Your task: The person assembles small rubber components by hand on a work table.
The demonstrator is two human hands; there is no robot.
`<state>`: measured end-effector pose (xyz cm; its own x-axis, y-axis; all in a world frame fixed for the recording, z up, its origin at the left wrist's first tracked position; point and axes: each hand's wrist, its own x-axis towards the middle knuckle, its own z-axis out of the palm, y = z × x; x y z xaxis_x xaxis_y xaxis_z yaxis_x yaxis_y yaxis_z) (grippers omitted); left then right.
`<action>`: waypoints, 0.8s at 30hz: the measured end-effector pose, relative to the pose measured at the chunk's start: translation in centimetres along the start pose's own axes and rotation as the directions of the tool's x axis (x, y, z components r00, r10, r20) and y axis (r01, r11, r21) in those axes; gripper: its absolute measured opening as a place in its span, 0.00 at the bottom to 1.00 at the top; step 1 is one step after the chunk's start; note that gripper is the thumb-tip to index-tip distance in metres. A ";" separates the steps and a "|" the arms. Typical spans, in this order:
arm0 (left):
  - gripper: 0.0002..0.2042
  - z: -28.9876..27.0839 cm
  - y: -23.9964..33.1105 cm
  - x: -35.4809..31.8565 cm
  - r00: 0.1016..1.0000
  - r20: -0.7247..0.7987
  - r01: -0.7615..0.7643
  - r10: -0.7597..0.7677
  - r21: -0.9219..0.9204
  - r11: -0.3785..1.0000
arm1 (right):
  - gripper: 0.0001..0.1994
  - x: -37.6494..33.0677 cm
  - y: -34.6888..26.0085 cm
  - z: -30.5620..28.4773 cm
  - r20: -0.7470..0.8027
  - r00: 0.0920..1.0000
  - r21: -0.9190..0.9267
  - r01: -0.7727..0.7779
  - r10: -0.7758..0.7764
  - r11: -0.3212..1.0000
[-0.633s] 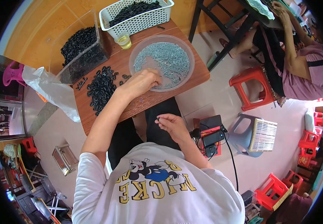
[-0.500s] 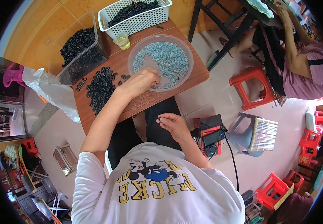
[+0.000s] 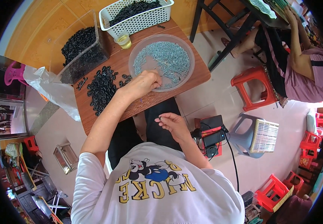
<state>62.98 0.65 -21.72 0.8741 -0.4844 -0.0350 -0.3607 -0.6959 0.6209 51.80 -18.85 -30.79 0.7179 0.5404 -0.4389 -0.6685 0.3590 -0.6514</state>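
My left hand (image 3: 146,83) reaches into a round translucent bowl (image 3: 132,56) with its fingertips down at the near edge of a layer of small grey-blue screws (image 3: 171,59). Those fingers are bent together; what is between them is hidden. Over my lap, my right hand (image 3: 173,125) pinches a small dark piece (image 3: 159,118) between thumb and fingers, too small to name exactly. Left of the bowl, a pile of black oval rings (image 3: 101,87) lies on the brown wooden table (image 3: 139,106), close to my left forearm.
A clear bin of black parts (image 3: 80,46) and a white basket (image 3: 139,24) stand at the back, with a small cup of yellowish liquid (image 3: 123,40) between. A red stool (image 3: 253,87) and a seated person (image 3: 305,71) are at the right. Cabled black devices (image 3: 212,136) lie by my right arm.
My left hand shifts slightly within the bowl, its fingers a little more bent. My right hand stays in place with the small dark piece. The seated person's arms have moved slightly.
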 end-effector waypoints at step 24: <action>0.04 -0.9 2.3 -3.6 0.880 -0.079 0.238 -0.469 -0.779 0.579 | 0.08 0.6 -3.3 2.6 -0.032 0.990 0.113 0.143 -0.141 0.983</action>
<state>59.30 1.20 -19.46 0.9639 -0.0576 -0.2598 0.2529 -0.1055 0.9617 53.96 -17.74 -27.34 0.8105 0.4599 -0.3626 -0.5764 0.5167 -0.6331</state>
